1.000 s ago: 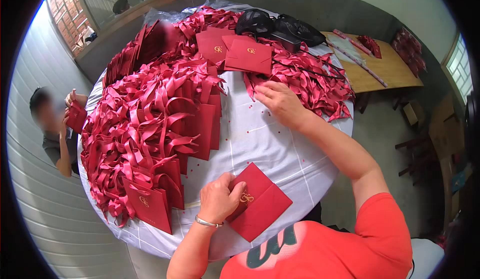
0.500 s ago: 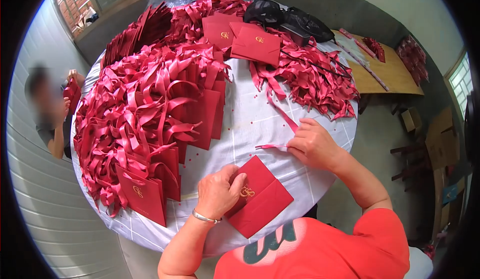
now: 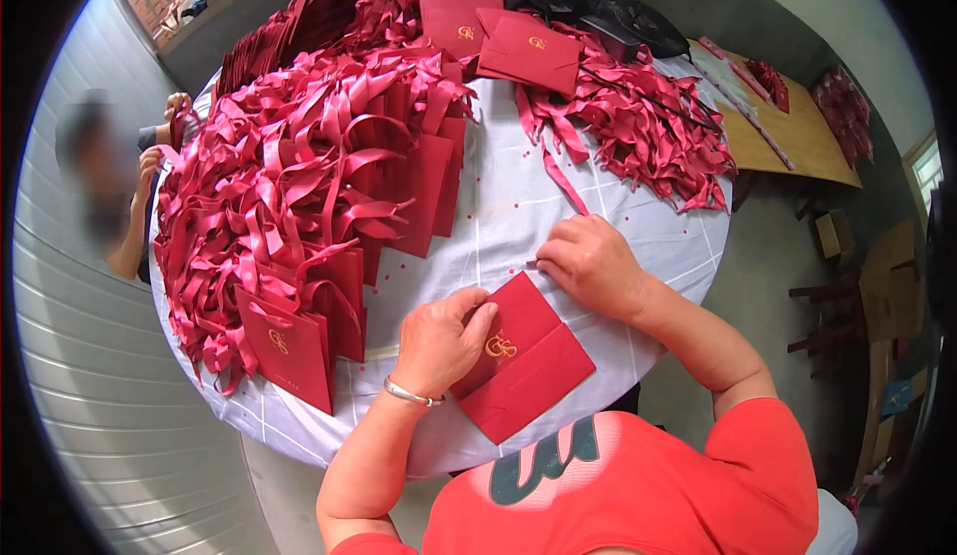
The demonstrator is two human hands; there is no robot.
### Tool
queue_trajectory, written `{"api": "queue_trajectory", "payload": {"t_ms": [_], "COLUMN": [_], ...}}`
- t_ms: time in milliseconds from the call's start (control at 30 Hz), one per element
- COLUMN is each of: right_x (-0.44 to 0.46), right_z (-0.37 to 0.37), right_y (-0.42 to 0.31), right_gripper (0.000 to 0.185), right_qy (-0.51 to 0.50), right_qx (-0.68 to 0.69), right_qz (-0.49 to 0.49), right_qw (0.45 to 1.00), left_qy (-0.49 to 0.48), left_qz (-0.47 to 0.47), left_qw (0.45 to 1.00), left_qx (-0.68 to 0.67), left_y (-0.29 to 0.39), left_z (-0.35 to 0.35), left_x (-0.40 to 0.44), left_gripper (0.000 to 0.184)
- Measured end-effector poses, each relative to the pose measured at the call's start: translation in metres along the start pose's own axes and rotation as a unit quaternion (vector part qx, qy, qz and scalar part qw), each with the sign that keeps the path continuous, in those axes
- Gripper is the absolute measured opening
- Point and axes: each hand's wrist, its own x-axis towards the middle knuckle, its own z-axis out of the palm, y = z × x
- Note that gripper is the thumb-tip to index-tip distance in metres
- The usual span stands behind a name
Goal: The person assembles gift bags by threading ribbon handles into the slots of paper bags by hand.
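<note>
A flat red paper bag [image 3: 538,361] with a gold emblem lies at the table's near edge. My left hand [image 3: 439,341], with a silver bangle at the wrist, rests on its left corner, thumb over the paper and fingers together. Just above the bag's far corner, my right hand [image 3: 590,264] pinches a pink ribbon [image 3: 566,181]; one ribbon end sticks out left of the fingers, and the rest trails up toward the ribbon pile [image 3: 658,141]. Standing red bags [image 3: 289,351] with looped ribbon handles crowd the table's left side.
More flat bags [image 3: 528,52] lie at the far side near black mesh items [image 3: 638,25]. On the left, a person [image 3: 105,176] holds something by the table [image 3: 498,206]. A wooden table [image 3: 788,127] with rolls stands at the right; cardboard boxes [image 3: 890,286] are beyond.
My right hand has gone from the ribbon pile down toward the bag, drawing out a ribbon. My left hand has stayed on the bag. The person's hands have shifted.
</note>
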Motion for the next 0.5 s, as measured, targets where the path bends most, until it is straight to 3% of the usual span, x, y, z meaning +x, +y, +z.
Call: {"api": "queue_trajectory", "payload": {"t_ms": [100,167,300,333,400,467,500], "right_x": [-0.001,0.002,-0.007,-0.01,-0.017,-0.021,-0.022], "right_z": [-0.008,-0.018,-0.01,-0.009,-0.01,-0.013,-0.013], "right_y": [-0.006,-0.017,-0.025,-0.025,-0.023,-0.022,-0.022], "right_gripper": [0.008,0.007,0.01,0.01,0.01,0.01,0.01], "right_qy": [0.022,-0.03,-0.046,-0.046,-0.063,-0.068,-0.073], "right_qx": [0.115,0.334,0.457,0.459,0.624,0.627,0.628], "right_qz": [0.051,0.188,0.187,0.189,0.306,0.316,0.325], "right_qw": [0.992,0.923,0.868,0.867,0.716,0.709,0.704], "left_qy": [-0.008,-0.049,-0.09,-0.12,-0.151,-0.166,-0.168], "left_qz": [0.008,0.015,0.018,-0.002,-0.024,-0.072,-0.076], "left_qw": [0.999,0.995,0.991,0.98,0.964,0.918,0.918], "left_qx": [-0.035,-0.087,-0.094,-0.157,-0.219,-0.353,-0.352], "left_y": [-0.005,-0.007,-0.005,-0.007,-0.007,0.0,0.002], "left_z": [-0.001,-0.004,-0.004,-0.003,0.0,0.002,0.002], "left_x": [0.003,0.003,0.002,0.002,0.001,0.0,0.001], "left_gripper": [0.018,0.017,0.015,0.014,0.013,0.014,0.014]}}
